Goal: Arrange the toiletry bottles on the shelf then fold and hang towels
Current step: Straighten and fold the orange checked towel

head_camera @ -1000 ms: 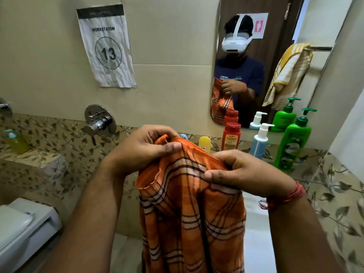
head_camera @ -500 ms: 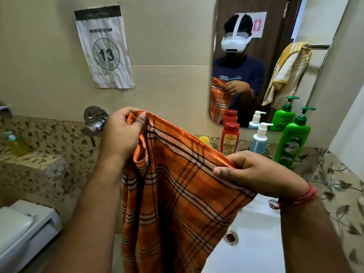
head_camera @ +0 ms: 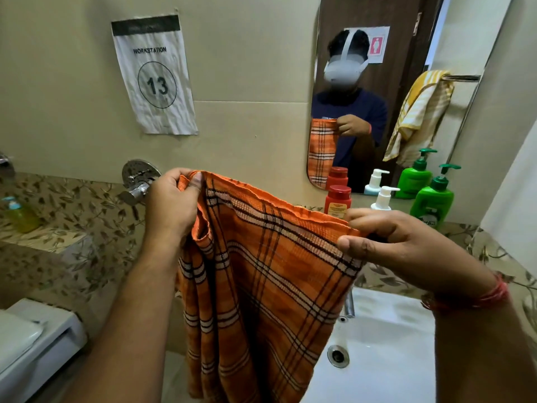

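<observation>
Spreading apart now, left hand (head_camera: 171, 203) and right hand (head_camera: 406, 245) pinch the orange plaid cotton towel (head_camera: 261, 271) by its top corners, so it's opened flat for folding.

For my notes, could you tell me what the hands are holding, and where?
Both hold the orange plaid towel by its top edge: left hand pinches one corner, right hand the other.

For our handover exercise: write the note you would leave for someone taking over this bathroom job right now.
Left hand pinches one top corner of the orange towel; right hand pinches the other, so the towel hangs spread above the sink.
Red bottle, white pump bottle and green pump bottle stand on the shelf by the mirror.
Done: bottles appear arranged.
Left: fold the orange towel and hang it.
</observation>
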Action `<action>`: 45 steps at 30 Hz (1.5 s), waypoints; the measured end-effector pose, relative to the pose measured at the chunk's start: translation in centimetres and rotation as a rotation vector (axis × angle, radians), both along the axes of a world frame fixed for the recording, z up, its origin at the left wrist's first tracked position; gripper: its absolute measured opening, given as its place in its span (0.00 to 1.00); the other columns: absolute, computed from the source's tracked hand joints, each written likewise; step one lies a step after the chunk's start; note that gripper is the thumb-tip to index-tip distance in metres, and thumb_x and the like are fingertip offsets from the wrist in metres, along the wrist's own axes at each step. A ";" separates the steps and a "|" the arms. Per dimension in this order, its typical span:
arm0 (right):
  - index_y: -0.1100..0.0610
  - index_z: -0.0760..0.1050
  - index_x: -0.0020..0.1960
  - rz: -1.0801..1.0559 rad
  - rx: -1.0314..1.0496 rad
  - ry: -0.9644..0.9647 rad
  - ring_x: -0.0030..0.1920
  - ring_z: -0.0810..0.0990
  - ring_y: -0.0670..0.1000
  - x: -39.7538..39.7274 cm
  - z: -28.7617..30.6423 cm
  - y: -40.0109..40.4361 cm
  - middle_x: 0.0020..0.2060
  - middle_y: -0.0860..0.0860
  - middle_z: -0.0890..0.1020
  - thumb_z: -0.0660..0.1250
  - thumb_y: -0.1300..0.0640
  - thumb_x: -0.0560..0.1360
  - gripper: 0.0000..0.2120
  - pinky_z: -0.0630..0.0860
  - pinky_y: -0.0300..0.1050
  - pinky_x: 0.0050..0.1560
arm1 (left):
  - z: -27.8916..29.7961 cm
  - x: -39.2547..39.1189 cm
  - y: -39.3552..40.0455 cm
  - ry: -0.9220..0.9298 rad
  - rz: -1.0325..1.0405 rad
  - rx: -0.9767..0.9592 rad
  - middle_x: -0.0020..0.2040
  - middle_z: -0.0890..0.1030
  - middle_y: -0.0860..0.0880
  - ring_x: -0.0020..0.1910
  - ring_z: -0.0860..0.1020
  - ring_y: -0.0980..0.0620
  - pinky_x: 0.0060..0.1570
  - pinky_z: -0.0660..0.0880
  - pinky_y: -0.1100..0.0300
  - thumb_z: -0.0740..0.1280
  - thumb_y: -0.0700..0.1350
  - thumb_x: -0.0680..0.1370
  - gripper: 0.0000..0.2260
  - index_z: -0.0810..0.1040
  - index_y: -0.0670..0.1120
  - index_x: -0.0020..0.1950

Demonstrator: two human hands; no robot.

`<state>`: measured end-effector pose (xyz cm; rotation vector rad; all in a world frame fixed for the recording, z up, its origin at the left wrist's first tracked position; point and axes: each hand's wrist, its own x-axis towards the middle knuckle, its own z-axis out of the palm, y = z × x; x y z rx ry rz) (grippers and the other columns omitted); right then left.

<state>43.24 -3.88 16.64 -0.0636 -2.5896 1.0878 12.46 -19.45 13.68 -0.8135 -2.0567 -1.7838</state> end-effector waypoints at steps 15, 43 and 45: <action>0.46 0.81 0.36 0.128 -0.125 0.260 0.52 0.77 0.47 -4.4 2.0 -7.7 0.49 0.48 0.75 0.65 0.43 0.77 0.14 0.76 0.38 0.49 | 1.1 2.6 -1.7 -0.227 -0.383 0.168 0.37 0.77 0.54 0.35 0.76 0.53 0.38 0.76 0.55 0.62 0.73 0.73 0.22 0.82 0.57 0.48; 0.57 0.82 0.49 -0.228 -0.169 0.523 0.46 0.81 0.48 -10.3 -3.5 -7.9 0.43 0.46 0.80 0.70 0.61 0.77 0.03 0.76 0.37 0.45 | 0.6 5.4 -4.2 -0.289 -0.966 0.047 0.50 0.84 0.50 0.50 0.82 0.53 0.47 0.79 0.63 0.73 0.44 0.75 0.13 0.82 0.50 0.60; 0.57 0.83 0.50 -0.247 -0.147 0.509 0.47 0.81 0.46 -10.1 -3.4 -7.8 0.43 0.45 0.81 0.71 0.60 0.77 0.03 0.76 0.35 0.45 | 0.4 5.3 -4.0 -0.260 -0.903 0.030 0.50 0.84 0.51 0.51 0.83 0.54 0.46 0.79 0.63 0.72 0.43 0.75 0.13 0.82 0.51 0.59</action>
